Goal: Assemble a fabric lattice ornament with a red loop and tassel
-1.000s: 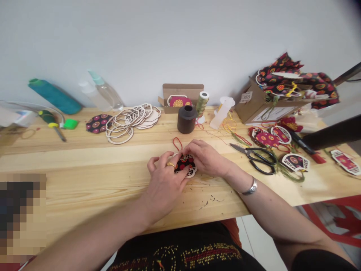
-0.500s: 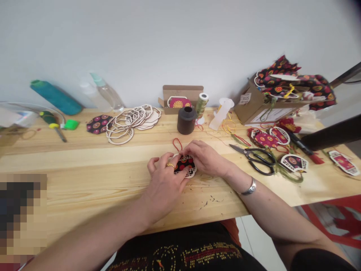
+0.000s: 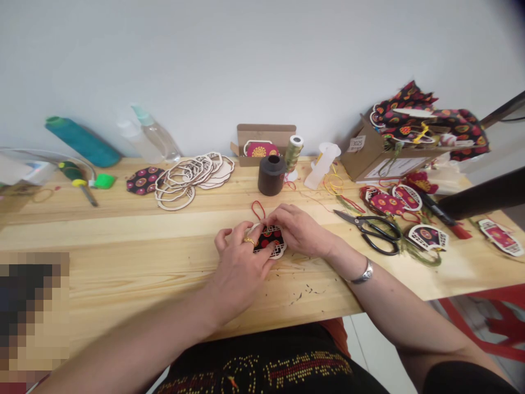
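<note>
A small ornament [image 3: 269, 238] with a pale wooden lattice frame over black and red patterned cloth lies on the wooden table between my hands. My left hand [image 3: 241, 257] grips it from the left, fingers at its upper left and thumb across its lower front. The bent fingers of my right hand [image 3: 297, 230] are closed on its upper right edge. A red cord loop [image 3: 258, 210] sticks up from its top. Behind it stands a dark thread cone [image 3: 271, 175]. Black-handled scissors [image 3: 379, 232] lie to the right of my right hand.
Wooden frames [image 3: 184, 178] are heaped at the back left, near a screwdriver [image 3: 76, 178] and a teal thread cone [image 3: 84, 140]. Finished-looking ornaments [image 3: 388, 201] and a full cardboard box [image 3: 369, 156] occupy the right. Dark scraps [image 3: 307, 293] lie near the front edge.
</note>
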`<state>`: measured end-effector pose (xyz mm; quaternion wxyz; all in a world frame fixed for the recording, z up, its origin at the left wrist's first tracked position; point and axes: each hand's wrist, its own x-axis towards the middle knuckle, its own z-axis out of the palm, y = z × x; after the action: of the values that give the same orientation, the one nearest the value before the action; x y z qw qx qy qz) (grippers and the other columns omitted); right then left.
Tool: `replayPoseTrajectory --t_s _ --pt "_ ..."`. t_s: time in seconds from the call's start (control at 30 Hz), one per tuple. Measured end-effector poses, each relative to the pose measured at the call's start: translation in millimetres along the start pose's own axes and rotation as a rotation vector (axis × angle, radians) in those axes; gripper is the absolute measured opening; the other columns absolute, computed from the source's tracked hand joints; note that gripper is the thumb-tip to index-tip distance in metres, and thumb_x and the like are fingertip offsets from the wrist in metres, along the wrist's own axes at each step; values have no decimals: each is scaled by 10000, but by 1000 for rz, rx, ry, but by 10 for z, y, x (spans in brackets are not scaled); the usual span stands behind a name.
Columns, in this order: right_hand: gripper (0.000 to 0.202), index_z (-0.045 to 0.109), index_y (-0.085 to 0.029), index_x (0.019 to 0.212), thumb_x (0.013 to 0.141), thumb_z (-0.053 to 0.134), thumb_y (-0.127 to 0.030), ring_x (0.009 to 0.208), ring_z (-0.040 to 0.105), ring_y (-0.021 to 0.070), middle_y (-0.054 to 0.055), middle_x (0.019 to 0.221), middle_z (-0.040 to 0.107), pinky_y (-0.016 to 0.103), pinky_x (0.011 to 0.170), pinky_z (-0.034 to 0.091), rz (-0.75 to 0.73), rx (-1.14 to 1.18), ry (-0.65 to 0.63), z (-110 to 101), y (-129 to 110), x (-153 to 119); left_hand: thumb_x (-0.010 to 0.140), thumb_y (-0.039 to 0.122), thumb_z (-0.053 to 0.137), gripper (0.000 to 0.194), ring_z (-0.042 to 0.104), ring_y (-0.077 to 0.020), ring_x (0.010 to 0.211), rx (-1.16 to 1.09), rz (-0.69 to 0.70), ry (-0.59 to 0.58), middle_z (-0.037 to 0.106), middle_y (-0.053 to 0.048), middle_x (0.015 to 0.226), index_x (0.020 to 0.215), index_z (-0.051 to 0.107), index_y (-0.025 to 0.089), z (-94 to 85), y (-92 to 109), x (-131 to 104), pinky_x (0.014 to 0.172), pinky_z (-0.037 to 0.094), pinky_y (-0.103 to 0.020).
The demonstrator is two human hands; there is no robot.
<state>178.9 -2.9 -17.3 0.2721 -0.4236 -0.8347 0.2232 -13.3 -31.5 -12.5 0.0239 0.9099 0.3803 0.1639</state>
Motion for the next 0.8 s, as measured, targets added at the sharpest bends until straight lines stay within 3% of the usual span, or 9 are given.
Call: replayPoseTrajectory --t_s 0.33,0.8 --pt "413 558 -174 958 635 406 34 848 524 178 51 891 598 330 804 453 -10 27 10 -7 -9 -1 858 273 582 190 474 -345 1058 2 88 -18 654 -166 1129 981 709 206 -1 -30 55 812 303 -530" --pt "432 548 -155 1050 673 405 -2 947 501 216 90 984 623 398 860 450 -35 -67 -71 69 -47 84 837 290 601 192 442 -359 1081 16 158 -18 642 -187 1118 952 717 187 10 -79 84 850 303 -557"
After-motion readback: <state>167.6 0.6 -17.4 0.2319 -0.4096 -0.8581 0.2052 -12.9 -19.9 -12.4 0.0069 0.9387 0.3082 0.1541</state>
